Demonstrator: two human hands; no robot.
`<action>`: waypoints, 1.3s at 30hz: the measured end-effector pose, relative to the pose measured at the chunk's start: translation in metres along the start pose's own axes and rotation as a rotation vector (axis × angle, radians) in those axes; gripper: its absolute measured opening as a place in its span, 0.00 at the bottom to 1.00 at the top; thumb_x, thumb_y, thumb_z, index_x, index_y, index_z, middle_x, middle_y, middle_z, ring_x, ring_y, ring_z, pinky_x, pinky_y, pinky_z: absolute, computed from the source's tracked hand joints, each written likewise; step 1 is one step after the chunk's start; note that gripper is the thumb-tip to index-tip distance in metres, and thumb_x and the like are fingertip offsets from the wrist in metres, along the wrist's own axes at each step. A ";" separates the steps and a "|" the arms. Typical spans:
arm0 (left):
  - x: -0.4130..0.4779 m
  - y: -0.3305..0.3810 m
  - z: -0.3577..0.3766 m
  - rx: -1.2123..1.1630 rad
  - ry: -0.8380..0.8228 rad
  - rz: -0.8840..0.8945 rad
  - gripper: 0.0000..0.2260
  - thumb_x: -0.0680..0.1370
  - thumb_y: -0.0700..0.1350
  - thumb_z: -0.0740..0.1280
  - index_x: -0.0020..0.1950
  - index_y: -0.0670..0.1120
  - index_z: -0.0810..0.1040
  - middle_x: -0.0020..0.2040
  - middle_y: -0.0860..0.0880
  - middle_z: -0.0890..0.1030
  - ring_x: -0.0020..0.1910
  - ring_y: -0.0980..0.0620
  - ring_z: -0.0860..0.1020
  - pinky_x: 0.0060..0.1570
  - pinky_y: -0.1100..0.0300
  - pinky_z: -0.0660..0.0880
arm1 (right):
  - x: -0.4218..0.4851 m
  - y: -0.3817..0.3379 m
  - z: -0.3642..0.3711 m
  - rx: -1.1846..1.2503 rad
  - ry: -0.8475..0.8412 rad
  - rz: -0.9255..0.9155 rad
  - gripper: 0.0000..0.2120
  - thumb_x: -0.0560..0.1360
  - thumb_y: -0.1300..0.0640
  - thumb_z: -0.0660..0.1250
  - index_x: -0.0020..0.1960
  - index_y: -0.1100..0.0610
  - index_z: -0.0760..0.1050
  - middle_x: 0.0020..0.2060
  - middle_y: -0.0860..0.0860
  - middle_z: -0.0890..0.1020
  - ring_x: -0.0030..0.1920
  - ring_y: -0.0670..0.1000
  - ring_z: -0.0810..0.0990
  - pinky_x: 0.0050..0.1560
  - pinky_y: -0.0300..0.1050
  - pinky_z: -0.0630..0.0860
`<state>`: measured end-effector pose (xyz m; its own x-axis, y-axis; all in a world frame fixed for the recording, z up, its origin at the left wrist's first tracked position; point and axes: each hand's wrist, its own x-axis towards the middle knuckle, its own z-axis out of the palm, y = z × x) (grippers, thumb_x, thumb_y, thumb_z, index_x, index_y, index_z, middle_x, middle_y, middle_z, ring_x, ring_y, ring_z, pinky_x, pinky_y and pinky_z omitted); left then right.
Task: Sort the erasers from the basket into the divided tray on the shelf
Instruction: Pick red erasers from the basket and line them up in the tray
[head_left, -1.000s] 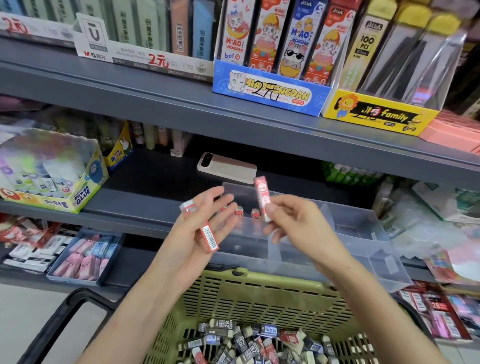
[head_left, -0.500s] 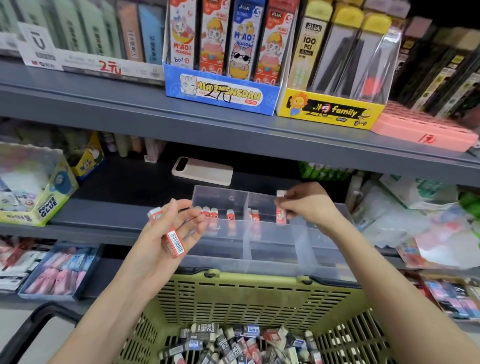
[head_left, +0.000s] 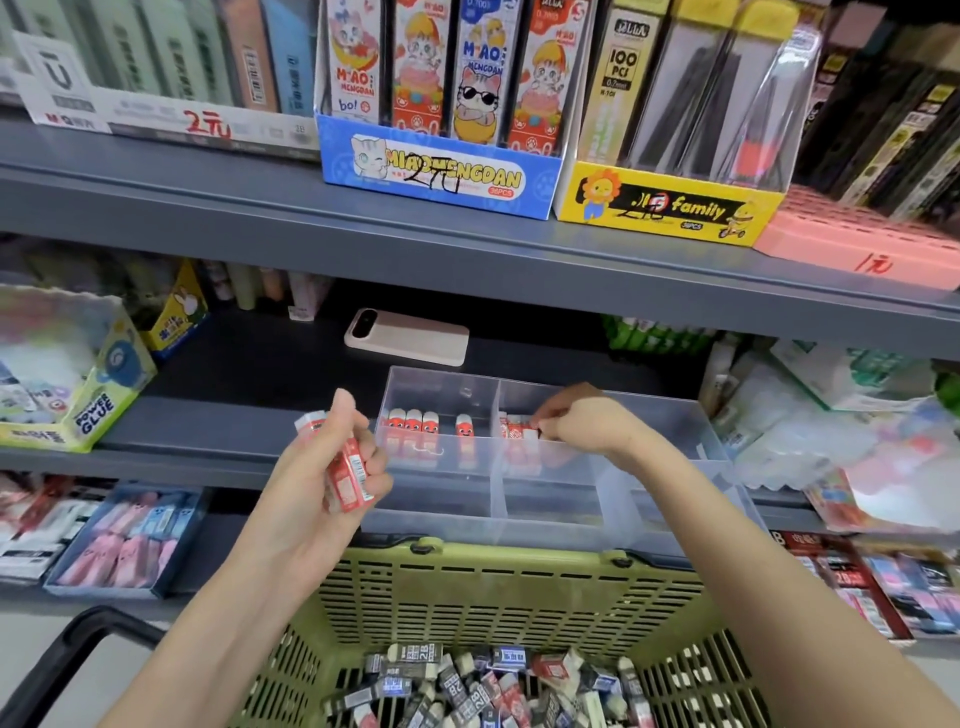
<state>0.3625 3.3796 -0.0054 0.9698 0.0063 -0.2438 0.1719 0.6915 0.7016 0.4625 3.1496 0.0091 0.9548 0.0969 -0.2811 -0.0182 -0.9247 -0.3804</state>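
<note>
The red eraser (head_left: 523, 431) looks light, stiff and slick-sleeved, best pinched across its narrow sides. It sits in the fingertip grip of the right hand (head_left: 582, 421), low in the middle back compartment of the divided tray (head_left: 441, 509), near the front edge of the shelf (head_left: 218, 431). Half a second ago it was higher; the left hand (head_left: 332, 467), then looser, now curls round spare erasers (head_left: 345, 470).

A: Left hand (head_left: 332, 467)?
B: Raised, thumb up, fingers curled round erasers (head_left: 347, 480).
A: Right hand (head_left: 582, 421)?
B: Arm stretched forward, wrist bent down, fingertips (head_left: 543, 422) pinching an eraser (head_left: 521, 431).
</note>
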 end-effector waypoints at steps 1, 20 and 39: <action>-0.002 0.001 0.000 -0.040 0.004 -0.018 0.11 0.71 0.52 0.69 0.35 0.45 0.77 0.31 0.49 0.71 0.29 0.55 0.70 0.26 0.66 0.70 | -0.003 -0.001 -0.001 -0.040 -0.019 -0.014 0.13 0.77 0.61 0.59 0.54 0.63 0.80 0.53 0.57 0.82 0.55 0.57 0.78 0.53 0.44 0.74; -0.004 -0.009 0.007 0.104 -0.063 0.103 0.12 0.73 0.45 0.64 0.51 0.38 0.77 0.46 0.43 0.83 0.48 0.48 0.83 0.45 0.58 0.80 | -0.080 -0.070 0.025 0.739 0.009 -0.332 0.06 0.71 0.60 0.70 0.36 0.54 0.81 0.28 0.45 0.80 0.28 0.39 0.75 0.30 0.30 0.69; -0.004 0.010 -0.005 0.058 0.052 0.152 0.16 0.71 0.55 0.63 0.49 0.44 0.77 0.33 0.51 0.75 0.33 0.56 0.75 0.35 0.64 0.77 | 0.023 -0.098 0.013 -0.092 -0.159 0.145 0.13 0.70 0.57 0.71 0.28 0.57 0.74 0.15 0.47 0.74 0.16 0.45 0.70 0.21 0.32 0.66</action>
<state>0.3596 3.3901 -0.0014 0.9753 0.1460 -0.1656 0.0354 0.6369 0.7701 0.4823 3.2469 0.0285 0.8854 0.0104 -0.4648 -0.1179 -0.9620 -0.2462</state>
